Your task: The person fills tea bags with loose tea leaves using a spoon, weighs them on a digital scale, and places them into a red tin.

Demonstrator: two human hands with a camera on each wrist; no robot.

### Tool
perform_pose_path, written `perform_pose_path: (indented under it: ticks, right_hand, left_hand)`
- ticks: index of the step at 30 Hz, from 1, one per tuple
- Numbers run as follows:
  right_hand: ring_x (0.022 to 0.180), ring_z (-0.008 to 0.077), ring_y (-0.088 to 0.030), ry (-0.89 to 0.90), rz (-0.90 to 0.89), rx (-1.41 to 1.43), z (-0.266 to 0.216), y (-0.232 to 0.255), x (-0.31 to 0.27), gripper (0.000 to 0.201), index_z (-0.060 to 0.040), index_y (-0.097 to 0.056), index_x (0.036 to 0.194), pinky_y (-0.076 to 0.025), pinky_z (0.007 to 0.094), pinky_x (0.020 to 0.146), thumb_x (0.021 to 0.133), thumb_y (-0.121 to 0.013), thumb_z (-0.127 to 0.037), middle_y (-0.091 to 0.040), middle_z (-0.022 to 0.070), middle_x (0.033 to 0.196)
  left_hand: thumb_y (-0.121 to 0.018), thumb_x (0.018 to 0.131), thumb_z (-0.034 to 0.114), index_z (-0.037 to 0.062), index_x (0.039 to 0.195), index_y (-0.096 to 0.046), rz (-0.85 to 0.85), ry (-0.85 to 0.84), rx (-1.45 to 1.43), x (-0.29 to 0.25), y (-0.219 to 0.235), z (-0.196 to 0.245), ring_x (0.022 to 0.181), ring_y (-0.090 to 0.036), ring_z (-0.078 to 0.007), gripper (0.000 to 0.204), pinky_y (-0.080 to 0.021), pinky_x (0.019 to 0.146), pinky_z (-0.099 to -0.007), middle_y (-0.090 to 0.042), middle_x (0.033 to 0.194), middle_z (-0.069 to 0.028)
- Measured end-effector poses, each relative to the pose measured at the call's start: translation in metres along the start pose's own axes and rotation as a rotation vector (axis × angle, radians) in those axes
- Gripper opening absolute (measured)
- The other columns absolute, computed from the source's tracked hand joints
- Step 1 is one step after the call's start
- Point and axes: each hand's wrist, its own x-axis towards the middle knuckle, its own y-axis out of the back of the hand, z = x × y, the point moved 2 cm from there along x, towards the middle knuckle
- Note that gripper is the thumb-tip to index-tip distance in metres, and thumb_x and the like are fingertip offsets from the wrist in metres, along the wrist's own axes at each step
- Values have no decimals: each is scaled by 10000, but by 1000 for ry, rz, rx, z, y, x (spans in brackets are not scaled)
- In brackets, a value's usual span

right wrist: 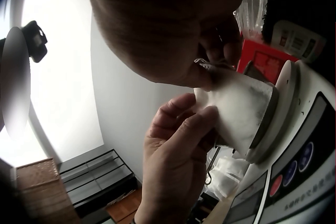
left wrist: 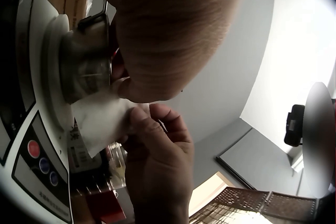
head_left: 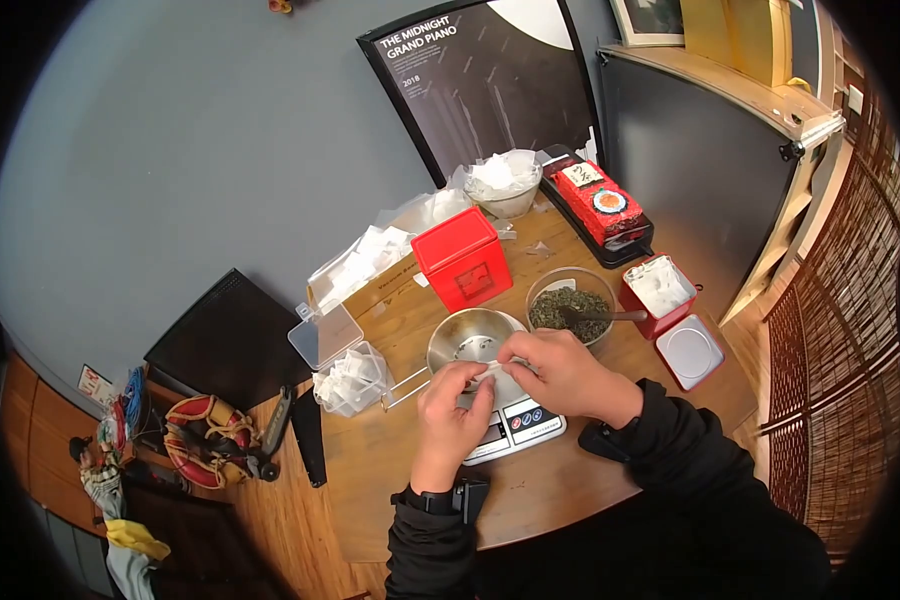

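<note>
Both hands pinch a white tea bag (right wrist: 239,111) at its upper edge. It hangs close over a digital scale (head_left: 530,432) and a steel pan (head_left: 444,340) with a wire handle, and dark bits lie in the pan. My left hand (head_left: 455,415) grips one side of the bag with thumb and fingers; my right hand (head_left: 565,370) pinches the other side. The left wrist view shows the bag from the front, slightly creased. To the right stands a glass bowl (head_left: 612,290) of dried tea leaves (head_left: 560,305), with a spoon (head_left: 625,316) in it.
A tall red tin (head_left: 470,288) stands behind the pan. White bags fill a plastic box (head_left: 350,400) at left, a cardboard box (head_left: 375,300) and a bowl (head_left: 510,207) at the back, and a smaller red tin (head_left: 645,318) at right, beside its lid (head_left: 690,352). A red package (head_left: 600,200) lies behind.
</note>
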Motion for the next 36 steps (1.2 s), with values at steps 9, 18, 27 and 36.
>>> perform_pose_path:
  ticks: [9,18,27,36]
  right_hand:
    - [832,371,-689,25,-12,20,-4,-2,-1,215,-63,-615,1072,-544,460,720,859,-644,-57,-712,148,922]
    - [829,366,-692,46,-12,39,-5,-4,-2,258,-64,-617,1111,-545,456,716,855,-652,-58,-711,151,912]
    - [802,373,-683,45,-34,27,-6,-6,-3,267,-60,-613,1113,-541,459,699,849,-655,-63,-697,156,864]
    - [795,368,-675,44,0,45,-8,-6,-2,235,-53,-633,1045,-535,443,688,817,-691,-54,-684,147,852]
  left_hand:
    - [-745,775,44,10,924,-648,18,45,-31,-5,0,-4,705,-669,-259,180,-537,645,-326,-683,870,-143]
    - [-722,757,30,14,901,-638,22,79,-35,-4,3,-2,699,-670,-254,167,-524,601,-321,-674,844,-132]
    - [-696,714,-15,13,864,-639,-7,-35,-41,0,3,1,762,-680,-307,162,-539,679,-341,-674,850,-142]
    - [-693,756,-45,7,872,-661,86,-6,-61,-1,7,-2,794,-676,-270,131,-536,702,-332,-673,907,-138]
